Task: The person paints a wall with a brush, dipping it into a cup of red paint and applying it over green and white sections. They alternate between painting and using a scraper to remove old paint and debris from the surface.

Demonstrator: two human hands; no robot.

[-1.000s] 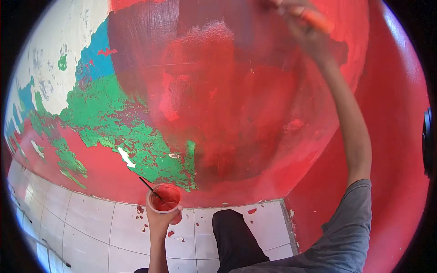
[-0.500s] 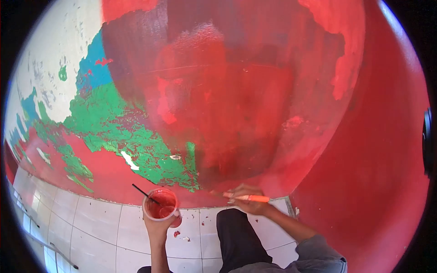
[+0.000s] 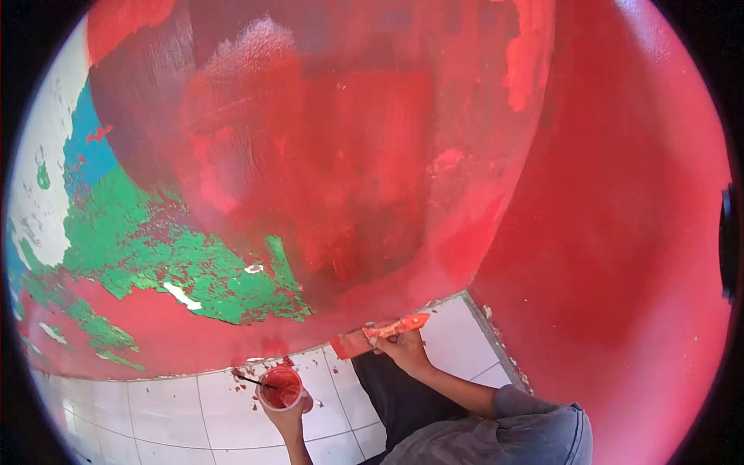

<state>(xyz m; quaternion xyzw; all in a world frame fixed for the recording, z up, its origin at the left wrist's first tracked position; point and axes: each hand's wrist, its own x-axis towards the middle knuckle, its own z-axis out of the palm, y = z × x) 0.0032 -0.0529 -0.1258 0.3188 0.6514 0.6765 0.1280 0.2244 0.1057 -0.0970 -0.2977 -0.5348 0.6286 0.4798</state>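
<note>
My right hand (image 3: 401, 353) is closed round the orange handle of a paintbrush (image 3: 355, 344). Its red-coated bristles point left, close to the base of the wall; whether they touch it I cannot tell. A clear plastic cup (image 3: 263, 398) of red paint is gripped in my left hand (image 3: 289, 421), low over the floor tiles. A thin black stick (image 3: 249, 380) leans out over the cup's left rim. In front of both hands rises the wall (image 3: 364, 155), covered in patchy red, with green paint (image 3: 186, 271) peeling at the lower left.
A second red wall (image 3: 604, 256) meets the first at a corner on the right. White floor tiles (image 3: 167, 407) run along the base, with reddish flakes (image 3: 244, 374) scattered near the cup. My dark-trousered knee (image 3: 395, 395) is between my hands.
My view has turned to the right, so the wall appears shifted left. The brush has swung from pointing along the wall to lying with its bristles lower left, fully visible.
</note>
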